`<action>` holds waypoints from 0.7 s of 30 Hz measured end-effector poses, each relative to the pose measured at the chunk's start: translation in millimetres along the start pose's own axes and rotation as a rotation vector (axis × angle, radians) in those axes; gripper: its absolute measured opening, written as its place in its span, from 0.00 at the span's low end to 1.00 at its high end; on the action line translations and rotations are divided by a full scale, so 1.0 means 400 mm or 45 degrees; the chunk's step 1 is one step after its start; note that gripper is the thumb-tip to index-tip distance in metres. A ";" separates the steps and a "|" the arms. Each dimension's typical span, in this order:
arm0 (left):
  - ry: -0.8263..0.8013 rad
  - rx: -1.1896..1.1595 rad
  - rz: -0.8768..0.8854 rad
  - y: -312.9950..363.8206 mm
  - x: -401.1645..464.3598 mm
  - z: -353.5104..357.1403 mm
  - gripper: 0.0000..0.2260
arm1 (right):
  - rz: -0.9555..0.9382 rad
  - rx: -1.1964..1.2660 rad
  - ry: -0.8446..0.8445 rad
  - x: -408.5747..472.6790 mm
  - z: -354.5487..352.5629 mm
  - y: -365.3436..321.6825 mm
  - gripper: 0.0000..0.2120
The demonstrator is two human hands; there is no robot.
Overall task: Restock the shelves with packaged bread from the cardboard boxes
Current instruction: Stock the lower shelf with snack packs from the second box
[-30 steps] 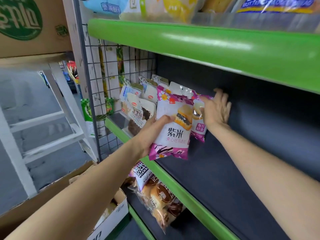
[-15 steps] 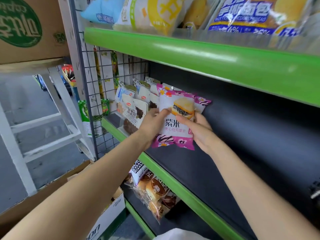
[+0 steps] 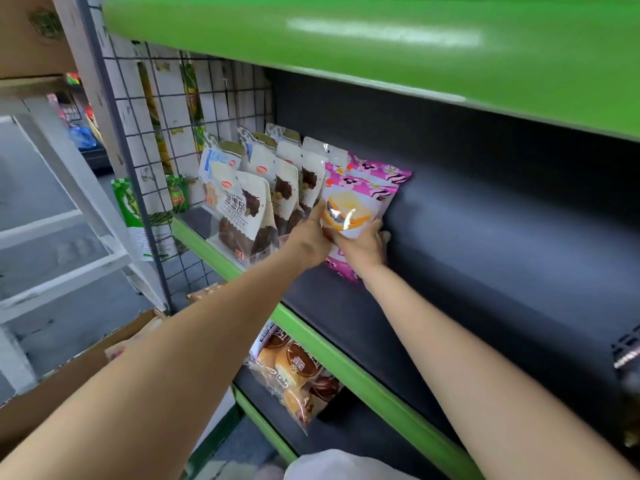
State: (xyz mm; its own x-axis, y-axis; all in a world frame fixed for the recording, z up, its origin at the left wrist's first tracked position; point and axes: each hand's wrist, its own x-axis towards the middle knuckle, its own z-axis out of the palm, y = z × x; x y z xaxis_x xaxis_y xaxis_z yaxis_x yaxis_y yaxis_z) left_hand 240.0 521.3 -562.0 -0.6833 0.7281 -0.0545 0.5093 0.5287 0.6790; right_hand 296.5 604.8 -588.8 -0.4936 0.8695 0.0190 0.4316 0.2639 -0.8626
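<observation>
Currently both hands, left hand [image 3: 309, 237] and right hand [image 3: 363, 249], grip the upright pink bread pack [image 3: 360, 199], just right of the white pouches [image 3: 263, 202].

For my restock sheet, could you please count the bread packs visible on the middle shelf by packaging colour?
Pink flowered packs: 2, front one held by the left hand and right hand
White packs with dark bread: about 7, as the rear ones overlap
Total: about 9
</observation>
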 end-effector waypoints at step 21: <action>0.302 -0.316 -0.140 -0.120 -0.287 -0.223 0.05 | -0.480 0.052 -0.542 -0.313 -0.023 -0.195 0.13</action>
State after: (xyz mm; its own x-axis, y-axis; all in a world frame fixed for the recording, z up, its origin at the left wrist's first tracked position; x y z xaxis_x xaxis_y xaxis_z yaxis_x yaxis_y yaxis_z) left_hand 247.4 373.3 -523.1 -0.8441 0.5359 0.0141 0.3030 0.4552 0.8372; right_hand 331.7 479.0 -519.2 -0.8722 0.4712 0.1312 0.1414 0.4997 -0.8546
